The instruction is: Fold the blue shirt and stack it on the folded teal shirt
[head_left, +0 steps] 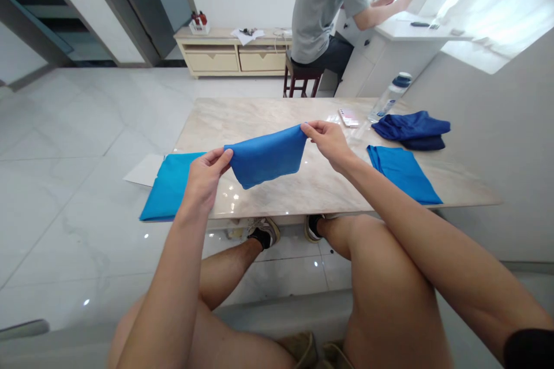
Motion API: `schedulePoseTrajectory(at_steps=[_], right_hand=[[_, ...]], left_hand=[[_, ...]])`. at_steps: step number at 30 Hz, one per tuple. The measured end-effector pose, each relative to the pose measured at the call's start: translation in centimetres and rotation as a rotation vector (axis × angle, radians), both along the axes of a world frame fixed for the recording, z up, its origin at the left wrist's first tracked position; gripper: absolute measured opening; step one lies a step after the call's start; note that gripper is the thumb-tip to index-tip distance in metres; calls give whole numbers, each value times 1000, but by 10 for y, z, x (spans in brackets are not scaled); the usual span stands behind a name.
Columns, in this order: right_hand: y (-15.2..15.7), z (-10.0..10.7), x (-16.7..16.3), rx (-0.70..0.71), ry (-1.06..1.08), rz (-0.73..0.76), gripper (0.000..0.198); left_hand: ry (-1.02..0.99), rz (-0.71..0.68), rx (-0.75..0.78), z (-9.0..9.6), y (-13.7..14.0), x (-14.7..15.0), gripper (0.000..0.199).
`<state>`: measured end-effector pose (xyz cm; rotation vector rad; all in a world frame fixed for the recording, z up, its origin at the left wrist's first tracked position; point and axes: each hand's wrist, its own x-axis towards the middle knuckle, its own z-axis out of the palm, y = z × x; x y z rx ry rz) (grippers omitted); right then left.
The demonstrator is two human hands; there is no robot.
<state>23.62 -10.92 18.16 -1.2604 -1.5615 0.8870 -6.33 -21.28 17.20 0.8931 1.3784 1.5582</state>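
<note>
A small blue cloth (pixel 268 157) hangs stretched between my two hands above the table. My left hand (pixel 208 173) pinches its upper left corner between thumb and fingers. At the upper right corner, my right hand (pixel 326 139) grips it the same way, set a little higher, so the top edge slants up to the right. The cloth's lower edge hangs loose. Behind my left wrist lies a folded bright blue cloth (pixel 168 187) on the table's left end. Another bright blue cloth (pixel 404 173) rests folded at the right, beyond my right forearm.
Dark blue fabric (pixel 411 130) lies crumpled on the marble-look table (pixel 242 112), near a clear bottle (pixel 392 95) and a phone (pixel 348 117). White paper (pixel 145 170) juts past the left edge. A person in grey (pixel 324 6) sits on a stool (pixel 303 72) at a white counter behind.
</note>
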Motion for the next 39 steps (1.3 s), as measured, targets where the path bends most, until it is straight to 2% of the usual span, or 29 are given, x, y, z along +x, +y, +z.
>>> schedulePoseTrajectory(at_steps=[6, 11, 14, 16, 19, 21, 24, 26, 28, 32, 35, 39], right_hand=[[1, -6, -9, 19, -73, -27, 47], [13, -14, -13, 9, -95, -82, 42], [20, -9, -12, 78, -72, -117, 45], [19, -7, -7, 114, -64, -124, 49], [10, -11, 8, 42, -114, -53, 52], [1, -22, 23, -127, -228, 89, 49], [-8, -46, 46, -461, -487, 324, 38], [-9, -60, 59, -578, -638, 371, 31], [-6, -71, 64, -581, -721, 352, 25], [5, -86, 55, -467, -752, 291, 20], [13, -99, 36, -373, -756, 238, 19], [18, -120, 14, -342, -740, 203, 27]], left_hand=[[2, 109, 11, -9, -7, 0, 60], [140, 103, -85, 1, 10, -8, 58], [201, 92, -47, 8, 17, -14, 61], [237, 89, -16, 4, 12, -15, 61], [300, 54, -47, -19, -9, -18, 56], [369, -74, -164, -41, -26, -23, 50], [524, -320, -383, -71, -44, -36, 41], [650, -369, -437, -81, -45, -45, 35], [780, -370, -442, -85, -40, -49, 33], [936, -410, -455, -87, -19, -44, 41], [964, -322, -403, -99, -6, -32, 39], [922, -230, -401, -123, 9, -20, 42]])
